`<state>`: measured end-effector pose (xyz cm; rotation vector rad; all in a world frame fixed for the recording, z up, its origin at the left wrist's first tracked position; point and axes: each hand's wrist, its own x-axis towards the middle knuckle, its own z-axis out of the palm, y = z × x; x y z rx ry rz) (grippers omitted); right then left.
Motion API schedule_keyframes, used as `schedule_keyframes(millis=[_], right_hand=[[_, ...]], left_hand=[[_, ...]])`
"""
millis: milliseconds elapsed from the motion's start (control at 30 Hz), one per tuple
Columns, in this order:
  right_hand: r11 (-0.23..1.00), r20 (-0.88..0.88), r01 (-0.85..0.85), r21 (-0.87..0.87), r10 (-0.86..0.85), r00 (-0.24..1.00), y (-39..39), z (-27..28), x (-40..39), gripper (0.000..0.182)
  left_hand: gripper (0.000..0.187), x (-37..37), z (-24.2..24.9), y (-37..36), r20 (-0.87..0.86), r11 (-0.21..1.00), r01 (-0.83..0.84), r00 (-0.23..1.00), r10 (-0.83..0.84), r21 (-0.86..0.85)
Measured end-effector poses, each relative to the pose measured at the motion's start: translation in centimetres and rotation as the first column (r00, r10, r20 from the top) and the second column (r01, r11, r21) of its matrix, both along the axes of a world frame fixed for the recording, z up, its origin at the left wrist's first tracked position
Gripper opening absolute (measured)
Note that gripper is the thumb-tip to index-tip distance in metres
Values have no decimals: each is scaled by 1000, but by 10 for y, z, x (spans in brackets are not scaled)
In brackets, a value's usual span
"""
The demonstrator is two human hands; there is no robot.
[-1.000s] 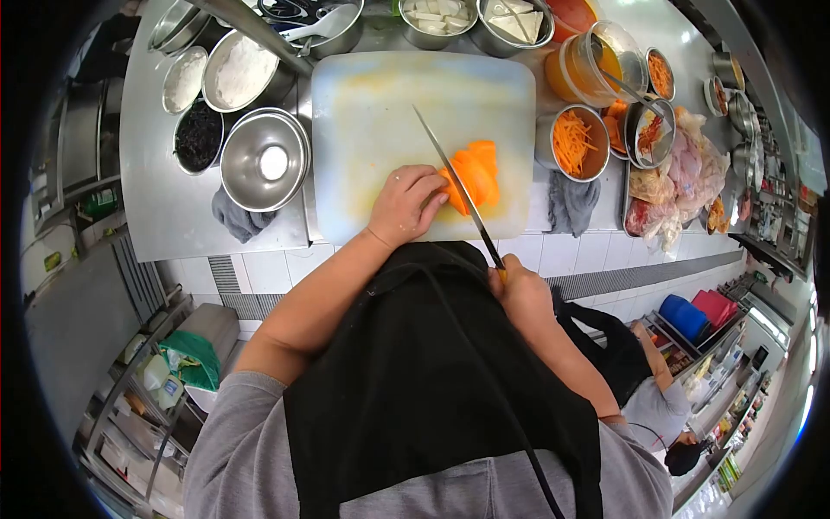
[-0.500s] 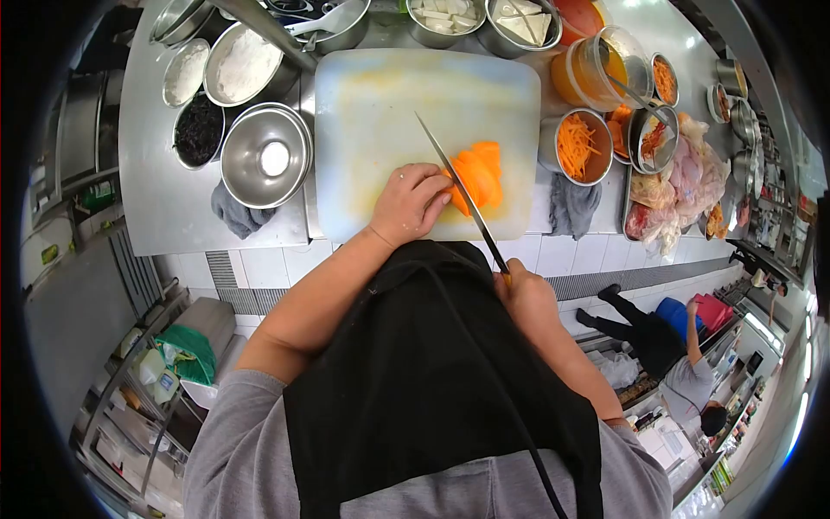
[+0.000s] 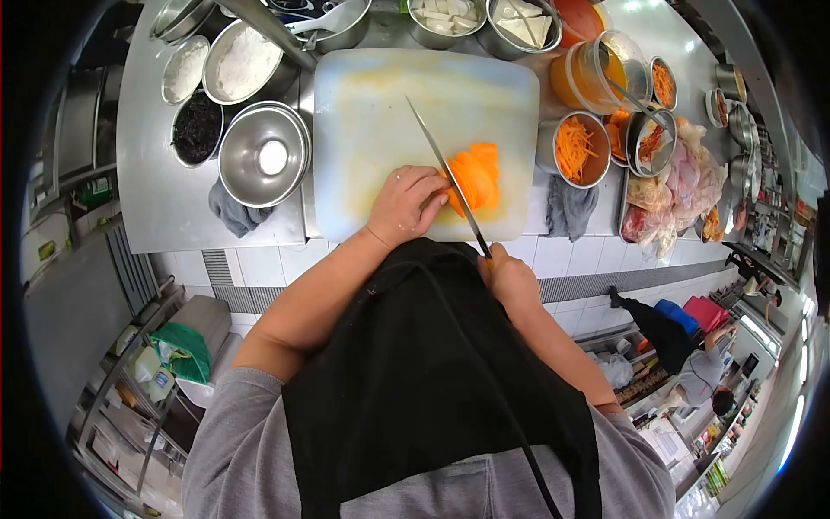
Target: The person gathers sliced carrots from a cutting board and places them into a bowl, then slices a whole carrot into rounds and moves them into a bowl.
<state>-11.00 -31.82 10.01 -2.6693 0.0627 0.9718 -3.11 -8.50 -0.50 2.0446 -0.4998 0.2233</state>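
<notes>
- Head view, centre of the frame: the left hand (image 3: 405,204) lies on the white cutting board (image 3: 380,112), fingers curled and pressed down on the near end of the stack of carrot slices (image 3: 475,176).
- The right hand (image 3: 510,278), just below the board's near edge, is wrapped tight around the handle of the knife (image 3: 445,169).
- The blade runs diagonally up and to the left across the board, lying against the left-hand knuckles and across the left edge of the carrot.
- The carrot sits at the lower right part of the board, its slices fanned out.
- Right of the board: a metal tub of shredded carrot (image 3: 575,147), with a grey cloth (image 3: 568,206) below it.
- Left of the board: an empty steel bowl (image 3: 264,156), and above it a bowl of dark strands (image 3: 197,130).
- Far right: bagged raw meat (image 3: 683,186) on a tray.
- Lower right of the frame: another person (image 3: 687,363) on the tiled floor.
</notes>
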Motion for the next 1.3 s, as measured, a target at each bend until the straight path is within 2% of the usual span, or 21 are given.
schedule_keyframes(millis=[100,233,300,367,433,533,600,700,1300], right_hand=[[1000,-3,19,7,-19,1000,1,-8,1,30],[1000,13,-18,15,18,1000,1,-45,2,29],[995,136,-22,99,9,991,0,-62,6,29],[994,122,-6,113,-8,993,-1,-68,4,29],[993,117,13,121,-27,993,-2,-62,5,30],[993,197,-14,115,-9,980,-2,-42,5,31],[998,98,42,51,-46,994,-3,-25,2,32],[997,107,30,77,-38,994,-4,-2,0,33],[997,113,29,76,-37,993,-7,7,-12,31]], left_hand=[[25,1,0,0,-8,1000,1,1000,-1,3],[25,1,0,-2,7,1000,3,1000,-3,-8],[25,6,2,0,30,1000,2,1000,-3,16],[25,0,0,1,-10,999,21,1000,-20,39],[26,1,0,-1,-12,1000,11,1000,-11,24],[27,0,1,0,-2,1000,0,1000,0,17],[27,-2,1,0,1,1000,-10,1000,10,18],[27,-1,0,-2,31,1000,-21,999,21,11],[26,-1,-2,-1,22,1000,1,1000,-1,4]])
